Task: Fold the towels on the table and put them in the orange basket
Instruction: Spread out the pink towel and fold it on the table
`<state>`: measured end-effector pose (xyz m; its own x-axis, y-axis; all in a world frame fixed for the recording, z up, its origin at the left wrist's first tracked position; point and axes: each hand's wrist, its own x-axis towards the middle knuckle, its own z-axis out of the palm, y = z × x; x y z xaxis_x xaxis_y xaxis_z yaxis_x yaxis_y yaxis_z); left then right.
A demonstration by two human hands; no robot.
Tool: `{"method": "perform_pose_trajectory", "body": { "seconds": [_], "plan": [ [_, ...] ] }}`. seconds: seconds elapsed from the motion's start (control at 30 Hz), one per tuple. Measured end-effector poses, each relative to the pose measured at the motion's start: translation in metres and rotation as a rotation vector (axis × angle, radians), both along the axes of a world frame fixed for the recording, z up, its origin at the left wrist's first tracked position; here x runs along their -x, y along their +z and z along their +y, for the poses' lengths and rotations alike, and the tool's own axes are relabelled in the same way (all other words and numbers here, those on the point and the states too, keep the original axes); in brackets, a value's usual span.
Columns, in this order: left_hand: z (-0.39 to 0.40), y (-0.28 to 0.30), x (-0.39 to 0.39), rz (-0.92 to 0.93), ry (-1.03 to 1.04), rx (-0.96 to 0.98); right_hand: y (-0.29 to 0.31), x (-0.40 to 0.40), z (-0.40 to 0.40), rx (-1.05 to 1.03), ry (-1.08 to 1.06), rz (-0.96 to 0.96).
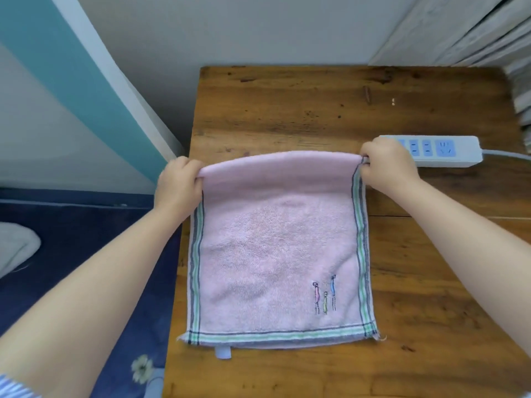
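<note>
A pink towel (275, 248) with green and grey striped borders and small embroidered figures lies on the wooden table (316, 104). Its far edge is lifted and curled over toward me. My left hand (179, 185) pinches the far left corner of the towel. My right hand (388, 165) pinches the far right corner. The near edge lies flat close to the table's front, with a small white label sticking out. No orange basket is in view.
A white power strip (442, 150) with blue sockets lies just behind my right hand, its cable running off to the right. The table's left edge runs beside the towel; dark blue bedding (86, 254) lies below it. Stacked pale boards stand at the back right.
</note>
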<state>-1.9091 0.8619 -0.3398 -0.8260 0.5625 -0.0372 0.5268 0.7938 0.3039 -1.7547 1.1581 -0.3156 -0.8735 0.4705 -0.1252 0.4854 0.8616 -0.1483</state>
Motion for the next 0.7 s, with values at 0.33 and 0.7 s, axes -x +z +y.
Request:
{"method": "perform_pose_trajectory", "body": {
  "seconds": [0.33, 0.7],
  "plan": [
    [-0.067, 0.024, -0.075, 0.138, -0.300, -0.030, 0.008, -0.099, -0.048, 0.024, 0.055, 0.131],
    [-0.129, 0.028, -0.168, 0.181, -0.454, 0.037, 0.013, -0.199, -0.121, -0.062, 0.107, 0.278]
  ]
}}
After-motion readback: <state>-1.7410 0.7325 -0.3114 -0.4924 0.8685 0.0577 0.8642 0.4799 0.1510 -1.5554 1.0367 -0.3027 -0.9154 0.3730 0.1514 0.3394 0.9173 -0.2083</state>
